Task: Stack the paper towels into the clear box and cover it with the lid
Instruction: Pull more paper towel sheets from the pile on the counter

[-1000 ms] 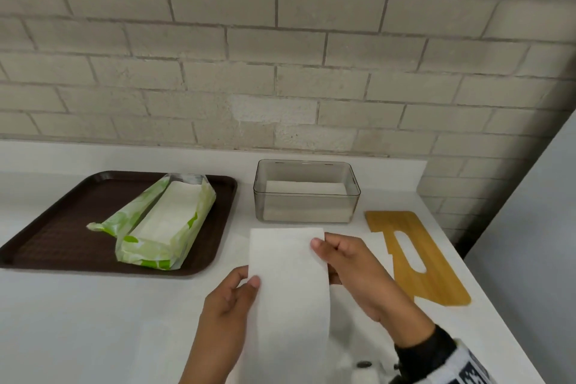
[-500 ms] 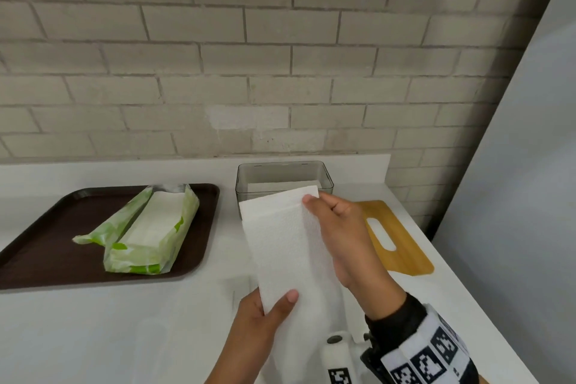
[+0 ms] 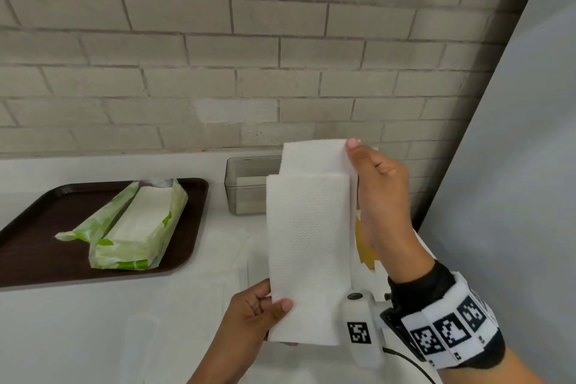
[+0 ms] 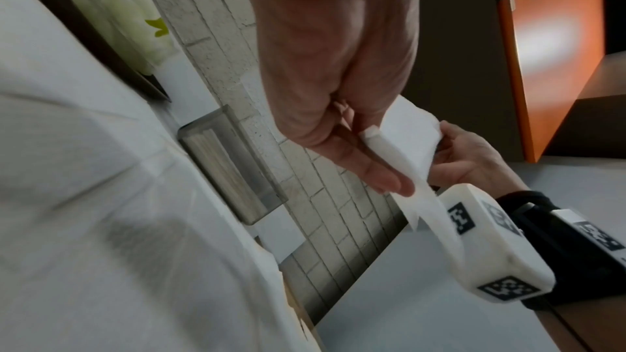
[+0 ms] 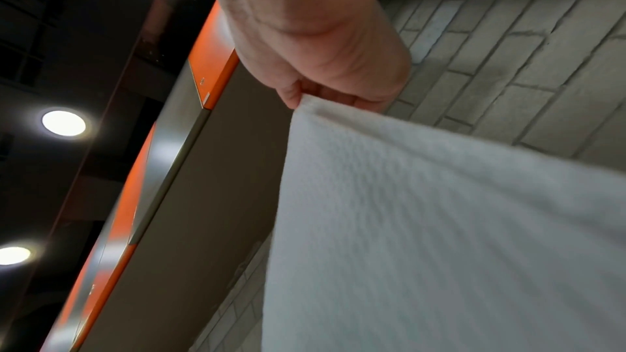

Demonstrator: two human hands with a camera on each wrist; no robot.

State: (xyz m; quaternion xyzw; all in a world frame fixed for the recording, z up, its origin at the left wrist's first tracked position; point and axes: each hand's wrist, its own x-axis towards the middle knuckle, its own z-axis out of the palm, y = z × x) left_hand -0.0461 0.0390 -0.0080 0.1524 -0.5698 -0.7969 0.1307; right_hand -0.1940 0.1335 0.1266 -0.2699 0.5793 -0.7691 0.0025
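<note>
Both hands pinched one paper towel [image 3: 308, 246]: left hand [image 3: 252, 318] at 6, right hand [image 3: 378, 193] at 12; best kept taut w/ edges squared before the clear box [image 3: 246, 187].

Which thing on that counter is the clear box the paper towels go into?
Find the brown tray on the white counter under the brick wall. Just right of it, against the wall, stands the clear box, partly hidden behind the held paper towel. Unlike the green-and-white package on the tray, it is see-through and open-topped.

two hands [image 3: 378, 196], one paper towel [image 3: 308, 246], one clear box [image 3: 246, 187], one tray [image 3: 40, 227]
</note>
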